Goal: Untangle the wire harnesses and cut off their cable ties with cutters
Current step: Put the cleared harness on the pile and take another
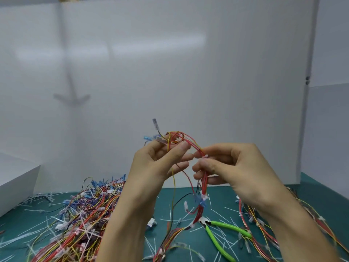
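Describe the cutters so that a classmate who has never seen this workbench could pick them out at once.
Start at the teal mat in front of the white wall. Look below the right hand, which pinches the wire harness, to where cut white ties litter the mat. The cutters lie there, the only thing with bright lime-green handles, spread in a V.

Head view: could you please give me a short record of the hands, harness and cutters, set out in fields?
left hand: raised, grips the wire harness at its looped top
right hand: pinches it at a white cable tie
harness tail: hangs toward the mat
cutters: green handles, lying on the mat, untouched
pile: tangled harnesses, left on the mat
cut ties: scattered over the mat
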A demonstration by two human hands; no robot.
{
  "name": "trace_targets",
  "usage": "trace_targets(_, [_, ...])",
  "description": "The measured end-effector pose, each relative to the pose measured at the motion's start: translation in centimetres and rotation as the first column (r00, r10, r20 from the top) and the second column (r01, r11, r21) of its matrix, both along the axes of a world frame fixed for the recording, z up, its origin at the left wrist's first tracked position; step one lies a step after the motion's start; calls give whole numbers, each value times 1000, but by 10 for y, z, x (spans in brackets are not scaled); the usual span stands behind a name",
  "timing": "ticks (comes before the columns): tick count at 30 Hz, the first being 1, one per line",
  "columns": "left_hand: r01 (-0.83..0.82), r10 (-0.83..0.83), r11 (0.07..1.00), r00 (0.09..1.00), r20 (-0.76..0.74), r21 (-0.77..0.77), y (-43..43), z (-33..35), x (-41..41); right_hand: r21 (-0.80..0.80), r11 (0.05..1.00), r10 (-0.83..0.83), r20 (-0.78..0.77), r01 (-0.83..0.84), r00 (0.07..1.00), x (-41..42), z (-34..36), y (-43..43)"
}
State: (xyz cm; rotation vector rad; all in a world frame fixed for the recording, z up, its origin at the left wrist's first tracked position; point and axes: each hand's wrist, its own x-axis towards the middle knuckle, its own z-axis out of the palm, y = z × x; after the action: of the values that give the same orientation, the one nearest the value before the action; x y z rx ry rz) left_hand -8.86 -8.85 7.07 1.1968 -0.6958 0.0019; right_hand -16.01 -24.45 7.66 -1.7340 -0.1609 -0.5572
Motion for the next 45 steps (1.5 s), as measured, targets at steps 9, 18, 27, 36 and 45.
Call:
trace_targets(9, [89,-134,879,989,64,469,7,-3,0,200,976,-124,183,86,975,7,-3,-2])
trace_targets(18, [11,-68,908,990,121,418,-6,-8,0,283,957,-126,201,65,971,18,-9,6])
trace_targets(27, [10,-6,992,999,-36,127,-8,-8,5,55,950,-311,260,308,914,15,-12,0])
trace_targets(36, [-21,13,996,996,-90,-86,-5,-6,8,-248,873,-425,34,420,905,12,-12,-6])
trace_targets(45, [29,-41,992,994,-99,-120,-13,-7,5,-209,978,11,-48,-21,999,17,-15,6])
